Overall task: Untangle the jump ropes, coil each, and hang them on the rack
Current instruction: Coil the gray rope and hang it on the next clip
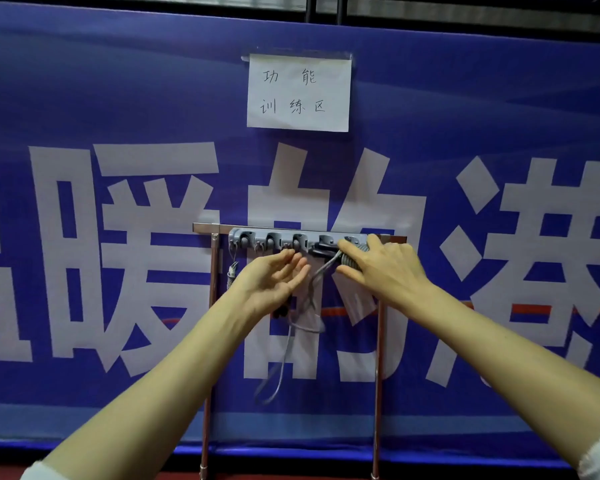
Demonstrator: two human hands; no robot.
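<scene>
Against a blue banner (118, 98), a person's right hand (385, 268) clasps a coiled grey jump rope (355, 258) between fingers and thumb. The hook rack (274, 239) runs leftward from the grip, loose loops dangle below it, and the left hand (274, 282), fingers spread, hovers just left.

Single head view, straight ahead — close on the wall rack (284, 233)

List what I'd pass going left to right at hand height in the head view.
Left rack post → small hanging gray piece → left hand → loose gray rope strand → right hand, gripping the coil.
</scene>
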